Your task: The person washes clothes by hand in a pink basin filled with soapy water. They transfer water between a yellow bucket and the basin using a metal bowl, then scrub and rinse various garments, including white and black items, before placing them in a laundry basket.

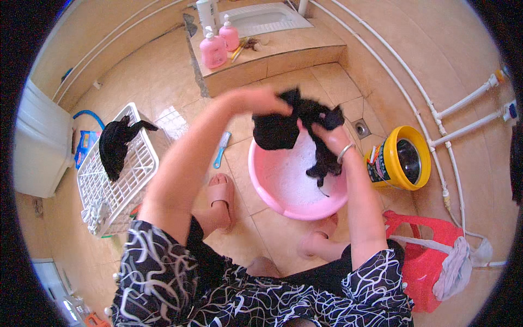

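Observation:
Both my hands are at a bunched black cloth item (276, 131) above a round pink basin (261, 192) of whitish, sudsy water. My left hand (269, 101), slightly blurred, grips its upper left part, where a wide flap hangs. My right hand (333, 137), with a bangle at the wrist, holds the narrower right part, whose end dangles over the suds. Exactly what kind of item it is, I cannot tell. A second black cloth item (114, 147) lies on an upturned white plastic basket (147, 163) at the left.
A blue-handled brush (222, 151) lies on the tiles left of the basin. To the right stand a yellow bucket (394, 159) and a red plastic stool (425, 261) with a cloth. Pink pump bottles (213, 51) stand on the raised step by a squat toilet (261, 20).

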Available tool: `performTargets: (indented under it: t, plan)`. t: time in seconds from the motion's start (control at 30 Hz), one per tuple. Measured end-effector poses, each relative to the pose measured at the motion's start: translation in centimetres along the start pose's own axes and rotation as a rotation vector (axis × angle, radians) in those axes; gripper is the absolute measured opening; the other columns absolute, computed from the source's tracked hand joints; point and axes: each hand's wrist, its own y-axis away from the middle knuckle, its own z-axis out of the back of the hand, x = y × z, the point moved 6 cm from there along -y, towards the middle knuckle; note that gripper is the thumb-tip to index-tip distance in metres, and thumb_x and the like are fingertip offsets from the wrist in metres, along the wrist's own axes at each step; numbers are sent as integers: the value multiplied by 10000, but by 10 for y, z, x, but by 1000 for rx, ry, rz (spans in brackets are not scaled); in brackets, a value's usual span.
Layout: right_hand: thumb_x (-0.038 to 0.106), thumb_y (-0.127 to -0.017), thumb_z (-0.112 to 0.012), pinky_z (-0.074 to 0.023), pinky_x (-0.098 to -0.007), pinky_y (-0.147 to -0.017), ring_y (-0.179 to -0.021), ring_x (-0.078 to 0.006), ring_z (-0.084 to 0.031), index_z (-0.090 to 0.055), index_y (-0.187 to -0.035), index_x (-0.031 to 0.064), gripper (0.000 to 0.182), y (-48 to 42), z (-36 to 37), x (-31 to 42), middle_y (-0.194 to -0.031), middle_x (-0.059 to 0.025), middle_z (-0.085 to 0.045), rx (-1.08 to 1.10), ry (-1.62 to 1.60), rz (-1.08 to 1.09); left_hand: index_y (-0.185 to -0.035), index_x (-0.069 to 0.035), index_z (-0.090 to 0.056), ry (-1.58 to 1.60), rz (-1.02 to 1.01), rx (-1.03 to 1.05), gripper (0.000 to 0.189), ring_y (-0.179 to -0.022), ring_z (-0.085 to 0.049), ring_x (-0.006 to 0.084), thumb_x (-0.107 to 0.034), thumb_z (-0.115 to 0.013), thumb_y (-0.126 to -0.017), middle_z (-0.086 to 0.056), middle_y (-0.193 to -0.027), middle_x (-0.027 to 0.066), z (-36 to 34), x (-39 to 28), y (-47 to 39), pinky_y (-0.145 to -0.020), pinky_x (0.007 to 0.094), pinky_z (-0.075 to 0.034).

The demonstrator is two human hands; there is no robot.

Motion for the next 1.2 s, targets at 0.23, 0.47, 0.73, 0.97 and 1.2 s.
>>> performTargets:
  t: [0.23, 0.47, 0.73, 0.97, 1.2]
  plan:
    - [250, -675, -609, -398, -403, -806, -912, -348, -506, -153, -1259, 109, 754, 34, -69, -165, -983, -234, -506, 225, 514, -496, -1029, -61, -442, -482, 340, -122, 404, -987, -466, 276, -159, -545, -651, -491, -1059, 120, -149, 126, -64, -809, 424, -367]
    - [292, -725, -488, -362, -411, -823, -995, -308, -449, -102, -1284, 162, 692, 85, -189, -207, -1082, -184, -403, 505, 729, -521, -1234, -185, -305, -697, 277, 5, 536, -1217, -146, 314, -194, -476, -726, -199, -1313, 104, -245, 161, -71, -944, 513, -151]
    - [156, -671, -549, -402, -328, -791, -872, -225, -542, -508, -1016, 48, 363, 89, -184, -159, -961, -139, -565, 809, 181, -309, -994, -123, -568, -836, 355, 452, 314, -1086, -386, 253, -219, -510, -701, -423, -1170, 94, -253, 150, -68, -908, 520, -193]
    - [82, -660, -532, -388, -276, -787, -849, -160, -501, -511, -967, 31, 312, 49, -77, -157, -872, -56, -532, 97, -1192, -486, -904, -39, -561, -300, 423, 34, 253, -891, -523, 306, -187, -520, -704, -551, -937, 158, -211, 187, -76, -770, 364, -426]
    - [241, -706, -572, -357, -312, -845, -959, -231, -476, -463, -1082, 58, 432, 45, -69, -260, -1023, -139, -509, 12, -29, -379, -948, -35, -501, -451, 296, -178, 260, -991, -415, 315, -124, -442, -711, -429, -1011, 158, -226, 162, -65, -798, 405, -402]
